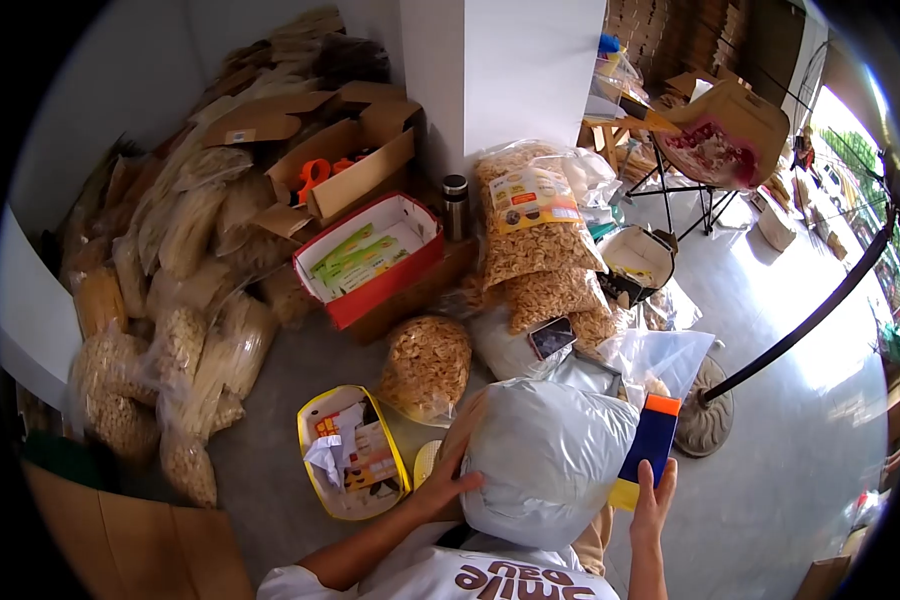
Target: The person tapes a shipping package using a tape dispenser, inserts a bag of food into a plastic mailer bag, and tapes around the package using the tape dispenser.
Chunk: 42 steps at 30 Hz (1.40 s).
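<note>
A bulging silver-grey plastic bag (550, 465) rests against my body in the lower middle. My left hand (453, 475) grips its left side, the thumb lying on the plastic and the other fingers partly hidden. At its right edge, my right hand (652, 505) is closed on a dark blue box (646, 440) with an orange end and a yellow end. The box stands tilted against the bag. Just beyond the bag, a phone (552, 338) lies on more grey plastic. Beside my left hand is a yellow-rimmed tub (353, 455) with papers and packets.
Clear bags of dried pieces (535, 235) are stacked ahead, beside a thermos (456, 205). A red box (370, 255) holds green packets, and an open carton (350, 160) holds orange items. Bagged goods (185, 300) pile up left. A stand with a round base (705, 405) rises right.
</note>
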Tool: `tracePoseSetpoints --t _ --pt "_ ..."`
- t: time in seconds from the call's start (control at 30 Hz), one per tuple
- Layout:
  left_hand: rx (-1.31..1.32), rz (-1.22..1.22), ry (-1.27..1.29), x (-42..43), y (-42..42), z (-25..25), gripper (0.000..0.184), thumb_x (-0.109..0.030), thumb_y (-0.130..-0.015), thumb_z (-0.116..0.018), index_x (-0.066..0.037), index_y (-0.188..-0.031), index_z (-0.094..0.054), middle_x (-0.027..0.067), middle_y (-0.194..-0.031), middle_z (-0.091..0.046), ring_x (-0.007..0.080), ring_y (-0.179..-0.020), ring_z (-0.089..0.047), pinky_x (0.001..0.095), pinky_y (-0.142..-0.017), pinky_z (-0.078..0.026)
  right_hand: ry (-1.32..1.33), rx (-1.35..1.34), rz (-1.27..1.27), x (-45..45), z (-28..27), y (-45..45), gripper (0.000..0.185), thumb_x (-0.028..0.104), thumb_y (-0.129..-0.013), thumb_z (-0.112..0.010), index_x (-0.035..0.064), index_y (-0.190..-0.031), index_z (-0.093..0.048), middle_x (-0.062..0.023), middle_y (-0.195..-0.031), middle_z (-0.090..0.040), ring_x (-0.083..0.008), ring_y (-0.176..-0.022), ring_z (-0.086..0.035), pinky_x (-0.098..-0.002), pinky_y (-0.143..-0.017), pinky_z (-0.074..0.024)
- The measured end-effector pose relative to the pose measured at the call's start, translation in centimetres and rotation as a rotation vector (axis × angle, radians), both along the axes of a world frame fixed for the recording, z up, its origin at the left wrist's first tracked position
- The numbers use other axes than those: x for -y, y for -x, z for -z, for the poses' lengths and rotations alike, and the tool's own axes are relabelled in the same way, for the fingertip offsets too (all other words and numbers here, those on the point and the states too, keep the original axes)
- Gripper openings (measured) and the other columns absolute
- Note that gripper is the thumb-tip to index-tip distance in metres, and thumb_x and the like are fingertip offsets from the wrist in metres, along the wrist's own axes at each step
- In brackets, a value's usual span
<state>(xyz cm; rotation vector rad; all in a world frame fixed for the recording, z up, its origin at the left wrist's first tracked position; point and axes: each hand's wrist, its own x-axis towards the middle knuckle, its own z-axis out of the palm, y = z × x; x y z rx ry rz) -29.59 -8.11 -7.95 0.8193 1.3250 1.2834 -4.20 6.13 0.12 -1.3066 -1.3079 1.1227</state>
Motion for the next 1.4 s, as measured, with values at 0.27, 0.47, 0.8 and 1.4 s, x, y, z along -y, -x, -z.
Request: tracePoseSetpoints --t 0.27,0.47,0.8,1.4 --pt "1.589 0.12 -0.163 2.7 1.4 3.0 0.076 -0.062 -0.08 -0.042 -0.019 -0.139 -0.022 0.01 -0.14 -0.029 0.029 -0.127 -0.031 0.0528 -0.103 -0.022 -0.158 0.205 -0.345 1.0 -5.3 4.3 0.036 0.009 -0.08 -0.063 0.003 -0.107 -0.04 -0.0045 -0.081 -0.059 -0.0064 -0.071 -0.053 -0.0198 -0.064 -0.0422" --pt "1.449 -0.028 -0.359 -0.6 1.6 0.2 0.077 -0.065 -0.08 -0.036 -0.018 -0.139 -0.022 0.0103 -0.141 -0.027 0.0292 -0.128 -0.029 0.0517 -0.104 -0.021 -0.318 0.091 -0.581 -0.2 -10.0 10.4 0.045 0.016 -0.074 -0.07 -0.0013 -0.102 -0.039 -0.0117 -0.068 -0.062 -0.0134 -0.062 -0.059 -0.0229 -0.06 -0.0444" --pt "1.249 -0.718 -0.395 -9.7 9.4 0.2 0.086 -0.071 -0.078 -0.027 -0.011 -0.139 -0.017 0.0126 -0.145 -0.016 0.0304 -0.132 -0.018 0.0502 -0.107 -0.016 -0.33 -0.403 -0.643 -1.3 -10.2 8.3 0.045 0.018 -0.08 -0.064 0.0004 -0.111 -0.037 -0.0056 -0.093 -0.056 -0.0081 -0.08 -0.054 -0.0194 -0.07 -0.0423" --pt "0.967 -0.502 0.073 -10.4 12.2 7.0 0.062 -0.042 -0.087 -0.046 -0.009 -0.133 -0.019 0.0181 -0.115 -0.049 0.0332 -0.099 -0.053 0.0439 -0.087 -0.043 -0.147 -0.387 0.049 -6.3 -5.7 -2.8 0.034 0.03 -0.086 -0.053 0.0019 -0.105 -0.054 -0.0053 -0.098 -0.058 -0.0115 -0.09 -0.056 -0.0251 -0.08 -0.0435"
